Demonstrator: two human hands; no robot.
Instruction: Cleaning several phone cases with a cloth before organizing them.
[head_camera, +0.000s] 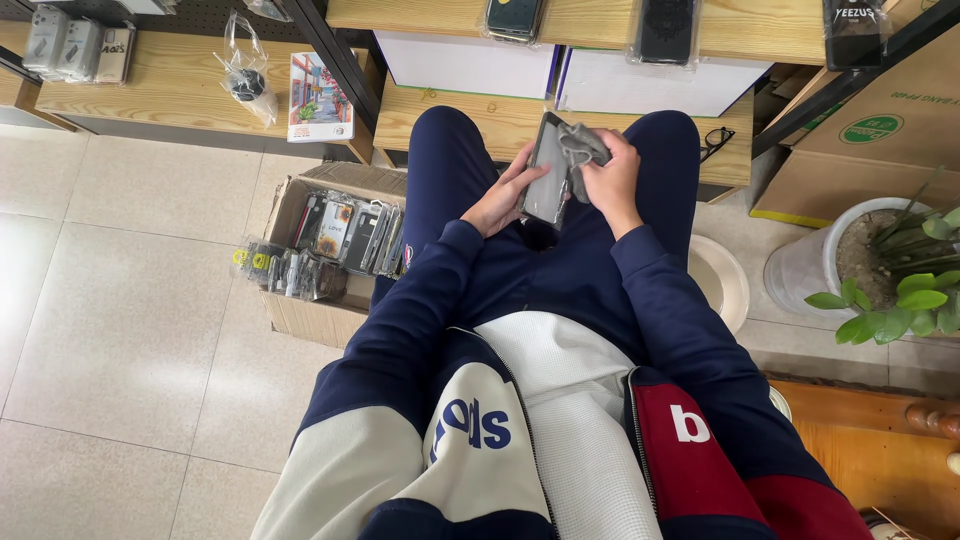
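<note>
I sit with my knees in dark blue trousers pointing at low wooden shelves. My left hand (503, 198) holds a flat grey packaged phone case (548, 175) from its left edge, above my lap. My right hand (612, 180) presses a crumpled grey cloth (583, 147) against the upper right part of the case. Both hands meet between my knees. The lower end of the case is partly hidden by my fingers.
A cardboard box (300, 310) with several packaged phone cases stands on the tiled floor at my left knee. Wooden shelves (450, 115) ahead carry white boxes and more cases. A potted plant (890, 270) and cardboard boxes stand at the right.
</note>
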